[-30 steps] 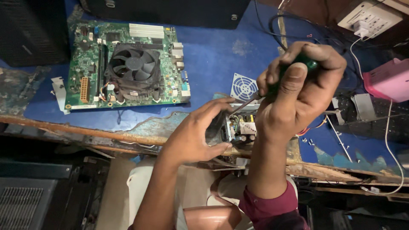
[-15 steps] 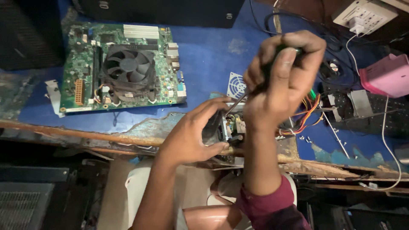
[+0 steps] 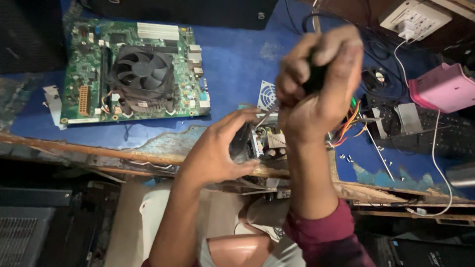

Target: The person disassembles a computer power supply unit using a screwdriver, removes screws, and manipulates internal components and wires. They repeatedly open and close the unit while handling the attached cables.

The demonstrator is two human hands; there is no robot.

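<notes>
Dim, uneven light; raised right hand (image 3: pixel 316 84) motion-blurred, edges dark.
</notes>
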